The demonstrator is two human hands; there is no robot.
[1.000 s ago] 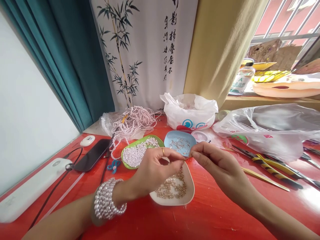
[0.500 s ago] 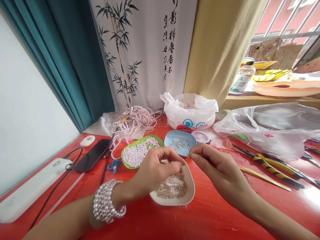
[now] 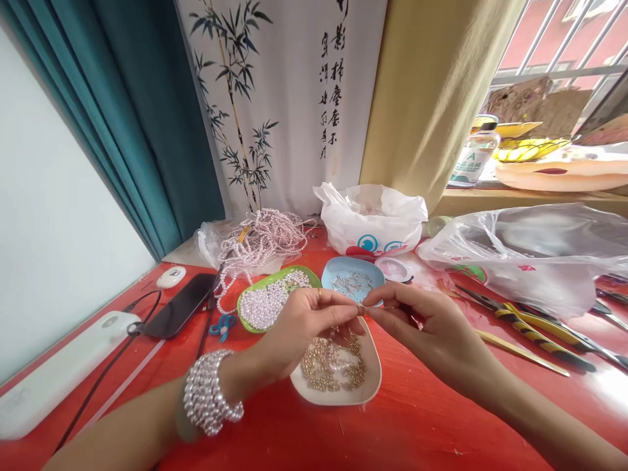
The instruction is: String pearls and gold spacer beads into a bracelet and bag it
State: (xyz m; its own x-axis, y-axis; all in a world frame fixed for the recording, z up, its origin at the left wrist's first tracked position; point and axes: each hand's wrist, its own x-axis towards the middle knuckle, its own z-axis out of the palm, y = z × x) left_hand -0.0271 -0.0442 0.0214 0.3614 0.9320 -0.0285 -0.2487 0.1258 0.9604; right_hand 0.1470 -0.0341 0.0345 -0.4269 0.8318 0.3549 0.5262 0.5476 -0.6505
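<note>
My left hand [image 3: 307, 327] and my right hand [image 3: 422, 324] meet fingertip to fingertip above a white dish [image 3: 370, 386] of small gold beads [image 3: 333, 369]. Both pinch something tiny between thumb and forefinger; it looks like a thin metal pin, too small to name. A pearl bracelet [image 3: 209, 392] wraps my left wrist. Just behind the hands sit a green dish [image 3: 248, 297] of white pearls [image 3: 267, 304] and a blue dish [image 3: 331, 268] of small metal findings.
Pearl strands [image 3: 260, 242] lie heaped at the back beside a white plastic bag [image 3: 373, 219]. A large clear bag [image 3: 534, 252], pliers [image 3: 530, 324] and tweezers [image 3: 520, 352] lie on the right. A phone [image 3: 184, 304] and a white device [image 3: 59, 373] lie on the left of the red table [image 3: 417, 418].
Both hands have shifted slightly; the right fingers straightened and now point left at the left fingertips. The gold beads show more fully under the hands.
</note>
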